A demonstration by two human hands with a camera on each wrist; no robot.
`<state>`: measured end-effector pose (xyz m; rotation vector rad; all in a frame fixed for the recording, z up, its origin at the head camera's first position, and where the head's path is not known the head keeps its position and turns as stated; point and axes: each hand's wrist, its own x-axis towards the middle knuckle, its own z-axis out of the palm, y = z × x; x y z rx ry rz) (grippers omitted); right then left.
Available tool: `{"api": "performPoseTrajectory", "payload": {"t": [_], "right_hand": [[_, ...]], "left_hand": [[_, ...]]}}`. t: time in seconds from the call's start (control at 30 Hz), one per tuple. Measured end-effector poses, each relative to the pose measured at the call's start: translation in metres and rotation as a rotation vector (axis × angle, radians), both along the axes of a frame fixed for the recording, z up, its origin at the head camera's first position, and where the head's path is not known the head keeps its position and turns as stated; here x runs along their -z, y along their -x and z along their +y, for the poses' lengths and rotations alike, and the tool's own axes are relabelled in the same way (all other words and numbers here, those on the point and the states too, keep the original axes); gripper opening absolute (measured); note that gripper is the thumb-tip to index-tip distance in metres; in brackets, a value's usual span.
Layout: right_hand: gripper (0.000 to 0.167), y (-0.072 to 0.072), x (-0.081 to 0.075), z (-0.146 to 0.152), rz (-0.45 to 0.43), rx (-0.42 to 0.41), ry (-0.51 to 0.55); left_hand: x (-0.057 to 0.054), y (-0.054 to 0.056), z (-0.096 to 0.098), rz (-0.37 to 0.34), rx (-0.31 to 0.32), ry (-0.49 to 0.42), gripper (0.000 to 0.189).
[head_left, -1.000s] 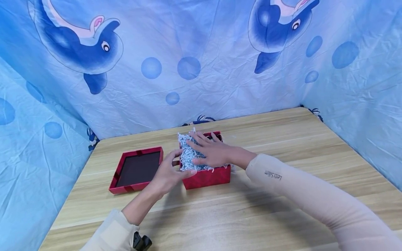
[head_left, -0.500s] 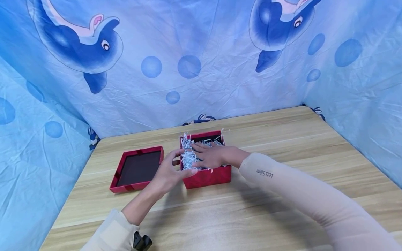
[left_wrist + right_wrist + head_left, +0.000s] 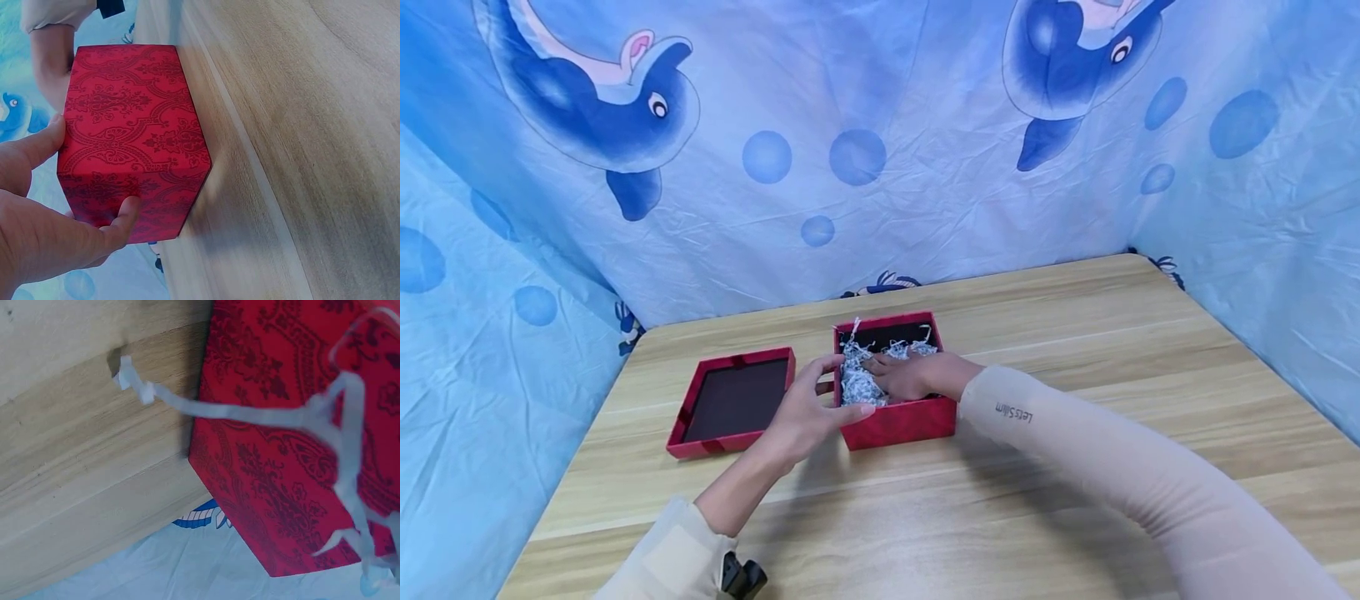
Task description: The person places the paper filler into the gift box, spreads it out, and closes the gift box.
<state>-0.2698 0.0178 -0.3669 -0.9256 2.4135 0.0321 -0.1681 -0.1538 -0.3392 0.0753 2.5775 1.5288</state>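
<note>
A red patterned gift box (image 3: pixel 898 425) sits uncovered on the table, with pale blue shredded paper (image 3: pixel 860 385) inside. My left hand (image 3: pixel 805 412) holds its near left corner, thumb at the front rim and fingers against the left side. In the left wrist view, that hand (image 3: pixel 50 231) touches two faces of the box (image 3: pixel 131 112). My right hand (image 3: pixel 906 375) is down inside, fingers spread and pressing on the paper; its fingertips are partly hidden. The right wrist view shows a strip of shredded paper (image 3: pixel 250 414) hanging outside the box (image 3: pixel 269 481), without the hand.
Left of the box lies its red lid (image 3: pixel 733 402), dark inside facing up. The wooden table (image 3: pixel 1075 325) extends to the right and in front. A blue dolphin-print cloth (image 3: pixel 925 208) hangs behind and along both sides.
My right hand has sunk deeper into the box. The shredded paper has gone down below the rim, and the dark back inner wall now shows. My left hand stays in place.
</note>
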Motion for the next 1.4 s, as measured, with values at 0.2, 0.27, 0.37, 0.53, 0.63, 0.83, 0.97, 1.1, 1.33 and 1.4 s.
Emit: {"api": "performPoseTrajectory", "payload": {"t": [0.2,0.27,0.37,0.53,0.63,0.83,0.97,1.1,1.33,1.4], "right_hand": [[0.061,-0.014,-0.031,0.004,0.047,-0.004,-0.026],[0.061,-0.018,-0.041,0.007,0.077,-0.01,-0.029],[0.063,-0.023,-0.052,0.013,0.091,-0.019,0.001],[0.067,-0.028,-0.066,0.021,0.104,-0.015,0.08],[0.068,-0.03,-0.073,0.026,0.12,-0.02,0.101],[0.067,-0.031,-0.074,0.037,0.148,-0.028,0.109],[0.066,-0.031,-0.071,0.047,0.162,-0.027,0.145],[0.066,-0.032,-0.071,0.059,0.189,-0.013,0.194],[0.067,-0.033,-0.072,0.078,0.211,0.03,0.266],[0.067,-0.034,-0.071,0.083,0.219,0.036,0.283]], "left_hand": [[-0.002,-0.001,0.001,-0.012,-0.003,-0.022,0.079],[-0.002,0.0,0.002,-0.013,-0.001,-0.025,0.079],[-0.002,0.0,0.002,-0.016,0.0,-0.022,0.08],[-0.001,0.001,0.001,-0.03,-0.008,0.012,0.082],[0.0,0.002,0.0,-0.036,-0.014,0.026,0.083],[0.001,0.002,0.001,-0.035,-0.015,0.036,0.083],[0.001,0.002,0.001,-0.037,-0.018,0.039,0.083],[0.0,0.002,0.002,-0.035,-0.015,0.038,0.084],[0.0,0.003,0.002,-0.042,-0.023,0.034,0.086],[0.001,0.003,0.002,-0.041,-0.024,0.034,0.086]]}}
